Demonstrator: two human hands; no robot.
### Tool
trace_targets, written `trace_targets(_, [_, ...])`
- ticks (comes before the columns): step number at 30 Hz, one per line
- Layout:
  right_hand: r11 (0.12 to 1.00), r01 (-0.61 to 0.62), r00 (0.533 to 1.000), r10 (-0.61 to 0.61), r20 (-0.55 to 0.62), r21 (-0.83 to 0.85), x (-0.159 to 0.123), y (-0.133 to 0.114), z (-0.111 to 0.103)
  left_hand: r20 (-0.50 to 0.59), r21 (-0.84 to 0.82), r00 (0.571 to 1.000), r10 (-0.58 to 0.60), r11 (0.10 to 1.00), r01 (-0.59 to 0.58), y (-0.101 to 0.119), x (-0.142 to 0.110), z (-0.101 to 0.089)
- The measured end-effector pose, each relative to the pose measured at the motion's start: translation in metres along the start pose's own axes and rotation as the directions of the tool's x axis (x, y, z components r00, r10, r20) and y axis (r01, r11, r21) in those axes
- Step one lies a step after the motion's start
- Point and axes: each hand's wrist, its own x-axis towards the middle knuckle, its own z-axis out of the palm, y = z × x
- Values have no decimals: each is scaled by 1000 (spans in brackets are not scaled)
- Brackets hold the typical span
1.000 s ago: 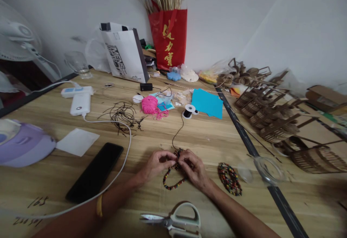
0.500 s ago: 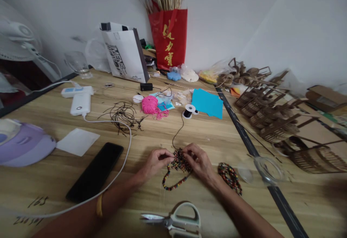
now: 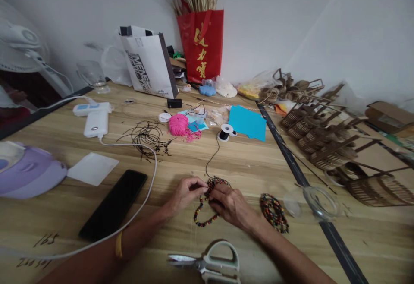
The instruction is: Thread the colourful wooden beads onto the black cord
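Observation:
My left hand (image 3: 188,194) is closed in a pinch at the upper end of a strand of multicoloured beads (image 3: 203,224), which curves down onto the table. My right hand (image 3: 231,206) lies over a heap of small dark and coloured beads (image 3: 217,182), fingers bent and pressed together; what is between them is hidden. Black cord runs from a white spool (image 3: 224,134) to the heap. To the right of my right hand rests a coiled bead string (image 3: 274,213). Scissors (image 3: 220,261) with pale handles lie near the front edge.
On the left are a black phone (image 3: 113,206), a white cable, a power bank (image 3: 96,124) and a purple device (image 3: 32,171). Black cord scraps (image 3: 147,139), pink yarn (image 3: 178,124) and blue sheets (image 3: 247,122) lie farther back. Woven baskets (image 3: 333,152) line the right; bags stand behind.
My right hand drew back to the right, uncovering the bead heap, then came back left and lower over it. My left hand stays pinched at the strand's end, nearly still.

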Motion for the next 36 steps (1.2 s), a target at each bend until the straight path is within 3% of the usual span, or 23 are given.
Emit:
trace_targets(13, [999,-46,998,44,-41,-29,1,8,0,9,29,1000,2,1000,-2,2,-1,-1])
trace_targets(24, [992,-49,997,55,51,-115,0,3,-14,7,25,1000,3,1000,-3,1,-1,0])
trace_targets(30, [998,53,994,-50,102,-31,-1,-8,-15,21,30,1000,16,999,-17,-1,0,-1])
trace_targets(36, [994,100,992,-95,83,-52,0,-15,-8,18,23,999,27,999,-28,-2,0,0])
